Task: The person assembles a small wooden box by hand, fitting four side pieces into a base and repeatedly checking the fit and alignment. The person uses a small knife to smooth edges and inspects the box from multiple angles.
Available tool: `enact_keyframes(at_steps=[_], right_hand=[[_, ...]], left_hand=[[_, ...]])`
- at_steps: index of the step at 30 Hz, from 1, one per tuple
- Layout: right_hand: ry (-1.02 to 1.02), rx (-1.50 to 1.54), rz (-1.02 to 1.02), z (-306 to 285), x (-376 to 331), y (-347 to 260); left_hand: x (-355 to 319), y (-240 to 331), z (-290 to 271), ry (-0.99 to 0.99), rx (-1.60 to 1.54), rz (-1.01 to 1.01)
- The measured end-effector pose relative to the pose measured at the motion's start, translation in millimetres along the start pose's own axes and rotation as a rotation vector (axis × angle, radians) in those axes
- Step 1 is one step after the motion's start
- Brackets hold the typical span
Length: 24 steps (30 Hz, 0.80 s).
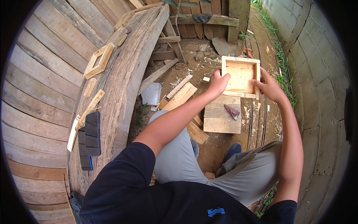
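Observation:
I hold a square wooden frame (240, 76) out in front of me over the dirt ground. My left hand (217, 83) grips its left side with the fingers closed on the edge. My right hand (269, 86) holds its right side. The frame is pale wood with a thin board inside. Below it lies a flat wooden board (220, 118) with a piece of reddish-brown sandpaper (232, 111) on it.
A long weathered timber (123, 86) runs along my left, carrying a second small wooden frame (98, 61), wood strips and two dark flat blocks (92, 134). Offcuts (181, 95) litter the ground. A plank fence (44, 63) is at left, a concrete wall (317, 67) at right.

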State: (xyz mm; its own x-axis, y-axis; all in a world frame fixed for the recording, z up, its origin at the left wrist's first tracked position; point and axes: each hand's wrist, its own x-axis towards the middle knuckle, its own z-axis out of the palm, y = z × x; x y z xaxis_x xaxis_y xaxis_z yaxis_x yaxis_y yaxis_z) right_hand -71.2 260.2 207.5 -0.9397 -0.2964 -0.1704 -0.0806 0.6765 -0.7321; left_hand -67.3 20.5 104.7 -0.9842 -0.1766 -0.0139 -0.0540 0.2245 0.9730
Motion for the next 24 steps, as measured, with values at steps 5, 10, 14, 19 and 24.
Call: enact_keyframes(at_steps=[5, 10, 14, 19, 24], right_hand=[[0.028, -0.026, -0.028, 3.7, 2.7, 4.9], [-0.028, -0.001, 0.023, 1.7, 1.9, -6.3], [-0.014, -0.004, 0.015, -3.8, 0.1, 5.2], [-0.041, -0.02, -0.004, -4.3, 5.6, 12.9], [0.072, -0.137, -0.067, 1.0, 15.4, 35.7]], left_hand=[[0.7, -2.2, -1.1, -0.017, -0.007, 0.027], [4.2, -5.3, -3.3, -0.024, -0.029, -0.002], [-6.6, 12.8, -2.8, -0.122, -0.062, -0.043], [-8.2, 11.3, -2.4, -0.158, -0.121, 0.06], [-3.5, 7.7, -0.9, -0.215, -0.072, 0.098]])
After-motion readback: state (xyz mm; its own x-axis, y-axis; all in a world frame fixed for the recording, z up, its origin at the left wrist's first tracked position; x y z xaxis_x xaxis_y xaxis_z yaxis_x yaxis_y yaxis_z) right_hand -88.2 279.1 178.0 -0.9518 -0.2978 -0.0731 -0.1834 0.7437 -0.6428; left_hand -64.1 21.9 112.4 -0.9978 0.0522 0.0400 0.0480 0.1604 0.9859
